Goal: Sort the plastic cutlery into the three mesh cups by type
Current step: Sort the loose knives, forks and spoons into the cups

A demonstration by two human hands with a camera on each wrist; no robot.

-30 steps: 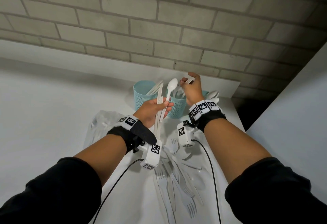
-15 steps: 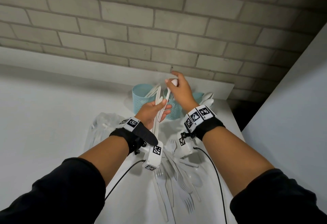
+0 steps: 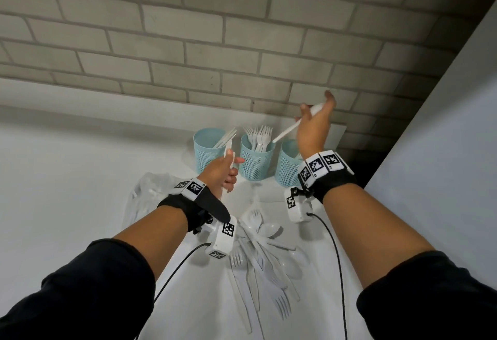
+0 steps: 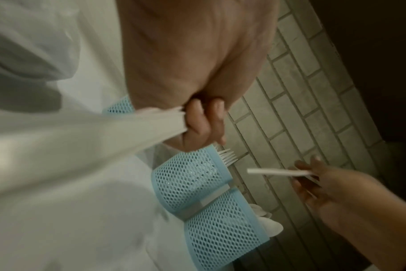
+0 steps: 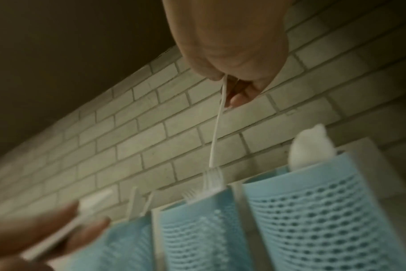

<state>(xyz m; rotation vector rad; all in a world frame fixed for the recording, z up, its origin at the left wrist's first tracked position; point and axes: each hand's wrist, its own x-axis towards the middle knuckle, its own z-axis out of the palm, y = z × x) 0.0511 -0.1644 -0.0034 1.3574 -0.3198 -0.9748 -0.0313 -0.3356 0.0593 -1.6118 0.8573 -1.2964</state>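
Observation:
Three light-blue mesh cups stand in a row by the brick wall: the left cup [image 3: 207, 151] holds knives, the middle cup [image 3: 255, 162] forks, the right cup [image 3: 286, 169] spoons. My right hand [image 3: 315, 115] is raised above the right cup and pinches a white spoon [image 3: 286, 131] by its bowl end; its handle [image 5: 217, 132] slants down toward the forks. In front of the left cup my left hand [image 3: 227, 169] grips a bundle of white cutlery [image 4: 151, 124] upright. Which types are in the bundle I cannot tell.
A loose pile of white forks, knives and spoons [image 3: 265, 253] lies on the white table between my forearms. A crumpled clear plastic bag [image 3: 150, 191] lies to its left. A white wall [image 3: 443, 165] closes the right side.
My right hand took the spoon out of the left hand's bundle and lifted it up and to the right, over the cups. The left hand stayed in front of the left cup.

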